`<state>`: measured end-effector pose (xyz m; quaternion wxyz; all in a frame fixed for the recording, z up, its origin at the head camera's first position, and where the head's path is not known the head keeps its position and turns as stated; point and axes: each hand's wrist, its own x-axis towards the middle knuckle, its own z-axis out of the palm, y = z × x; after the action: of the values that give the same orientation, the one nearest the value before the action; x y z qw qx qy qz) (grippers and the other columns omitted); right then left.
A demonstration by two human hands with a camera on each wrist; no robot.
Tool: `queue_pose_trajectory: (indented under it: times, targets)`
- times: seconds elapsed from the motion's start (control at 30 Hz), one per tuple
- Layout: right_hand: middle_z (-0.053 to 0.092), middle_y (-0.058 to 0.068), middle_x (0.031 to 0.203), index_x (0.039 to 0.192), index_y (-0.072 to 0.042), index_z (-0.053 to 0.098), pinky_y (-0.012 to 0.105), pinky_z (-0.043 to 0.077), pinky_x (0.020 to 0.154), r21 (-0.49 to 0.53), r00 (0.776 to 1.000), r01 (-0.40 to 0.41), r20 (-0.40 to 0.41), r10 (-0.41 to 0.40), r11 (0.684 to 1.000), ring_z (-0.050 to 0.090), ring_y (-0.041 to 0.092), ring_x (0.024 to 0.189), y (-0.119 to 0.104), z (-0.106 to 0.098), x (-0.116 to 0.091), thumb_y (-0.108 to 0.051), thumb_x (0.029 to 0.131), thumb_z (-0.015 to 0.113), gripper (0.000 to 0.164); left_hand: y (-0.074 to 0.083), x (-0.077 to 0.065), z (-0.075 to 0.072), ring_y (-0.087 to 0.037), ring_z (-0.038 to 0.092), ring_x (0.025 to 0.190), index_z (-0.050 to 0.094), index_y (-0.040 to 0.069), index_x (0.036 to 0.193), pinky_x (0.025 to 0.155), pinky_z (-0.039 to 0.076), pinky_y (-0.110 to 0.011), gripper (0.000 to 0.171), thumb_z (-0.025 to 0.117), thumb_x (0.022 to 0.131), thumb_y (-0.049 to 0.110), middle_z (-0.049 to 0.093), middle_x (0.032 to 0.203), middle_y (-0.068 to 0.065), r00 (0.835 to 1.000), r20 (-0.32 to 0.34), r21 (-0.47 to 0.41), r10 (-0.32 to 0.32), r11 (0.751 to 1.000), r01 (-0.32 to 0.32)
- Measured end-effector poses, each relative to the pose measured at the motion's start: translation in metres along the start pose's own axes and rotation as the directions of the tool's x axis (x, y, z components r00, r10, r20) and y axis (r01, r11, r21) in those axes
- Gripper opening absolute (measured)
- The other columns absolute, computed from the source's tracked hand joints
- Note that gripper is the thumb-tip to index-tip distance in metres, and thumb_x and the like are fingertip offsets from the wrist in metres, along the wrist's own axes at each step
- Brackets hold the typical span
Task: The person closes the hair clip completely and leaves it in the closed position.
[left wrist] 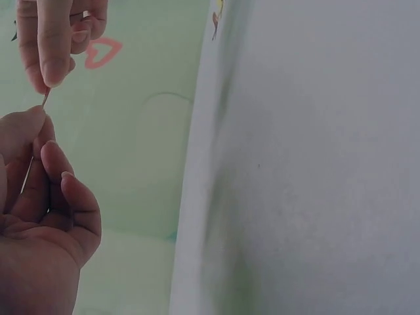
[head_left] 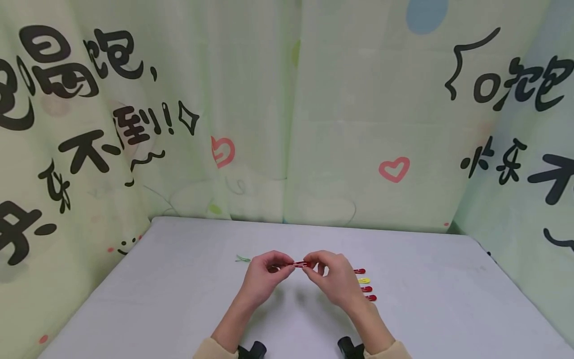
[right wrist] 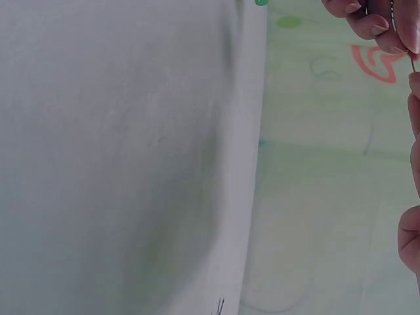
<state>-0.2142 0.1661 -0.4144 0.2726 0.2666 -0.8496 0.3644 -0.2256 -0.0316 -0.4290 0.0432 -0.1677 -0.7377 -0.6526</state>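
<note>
A red snap hair clip (head_left: 299,264) is held level above the table between both hands. My left hand (head_left: 264,280) pinches one end of it between thumb and forefinger. At the other end, the thumb and forefinger of my right hand (head_left: 335,280) pinch it too. In the left wrist view the clip (left wrist: 46,97) shows edge-on as a thin sliver between the fingertips. The fingers cover most of its ends.
Partly behind the right hand, several clips lie in a column on the white table (head_left: 448,299): red ones (head_left: 366,289) and a yellow one (head_left: 364,280). A green clip (head_left: 243,259) lies left of the left hand. Printed curtains (head_left: 341,99) surround the table's back and sides.
</note>
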Motion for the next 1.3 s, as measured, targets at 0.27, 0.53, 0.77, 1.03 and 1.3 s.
queue_pose_trajectory:
  times: [0.27,0.53,0.77,1.03,1.3]
  targets:
    - [0.064,-0.013,0.079,0.093,-0.011,0.075,0.026,0.048,0.057,0.071,0.999,0.044,0.010,-0.045,0.997,0.052,0.003,0.065,0.004,0.001,0.003,0.001,0.077,0.086,0.023,-0.003,0.002,-0.006,-0.017,0.061,0.087,0.074,0.007,0.102,0.075,0.048,-0.027,0.014,0.079,0.089,0.009,0.070,0.091,-0.001,0.999,0.027,0.056,0.045,0.997,-0.047]
    - [0.064,-0.012,0.080,0.093,-0.011,0.075,0.029,0.050,0.057,0.082,1.000,0.012,0.024,-0.014,0.997,0.053,0.004,0.066,0.003,0.001,0.002,0.003,0.076,0.086,0.024,-0.005,0.001,-0.016,-0.019,0.060,0.093,0.071,0.007,0.109,0.076,0.048,-0.028,0.021,0.078,0.090,0.014,0.070,0.095,0.003,0.997,0.028,0.134,0.075,0.988,-0.079]
    - [0.062,-0.014,0.079,0.091,-0.013,0.074,0.026,0.048,0.058,0.065,1.000,0.006,0.005,-0.006,0.998,0.053,0.004,0.065,0.010,-0.010,0.007,0.004,0.075,0.085,0.025,-0.005,0.008,-0.034,-0.018,0.059,0.095,0.071,0.012,0.110,0.079,0.049,-0.031,0.021,0.078,0.091,0.016,0.069,0.097,0.006,0.998,-0.003,0.223,0.058,0.973,-0.056]
    - [0.061,-0.016,0.077,0.091,-0.016,0.074,0.026,0.046,0.056,0.064,1.000,-0.024,0.004,0.024,0.998,0.052,0.005,0.064,0.018,-0.028,0.001,0.006,0.076,0.083,0.028,-0.011,0.016,-0.075,-0.017,0.060,0.091,0.072,0.009,0.108,0.080,0.049,-0.034,0.018,0.077,0.091,0.010,0.068,0.094,0.004,0.997,-0.080,0.291,0.025,0.957,-0.001]
    - [0.060,-0.015,0.077,0.092,-0.020,0.074,0.024,0.045,0.052,0.036,0.987,-0.150,0.061,0.147,0.988,0.051,0.007,0.064,0.025,-0.047,-0.011,0.000,0.080,0.083,0.024,-0.021,0.024,-0.111,-0.021,0.059,0.094,0.071,0.004,0.112,0.073,0.050,-0.033,0.021,0.074,0.093,0.011,0.068,0.098,0.000,0.993,-0.108,0.363,-0.048,0.928,0.084]
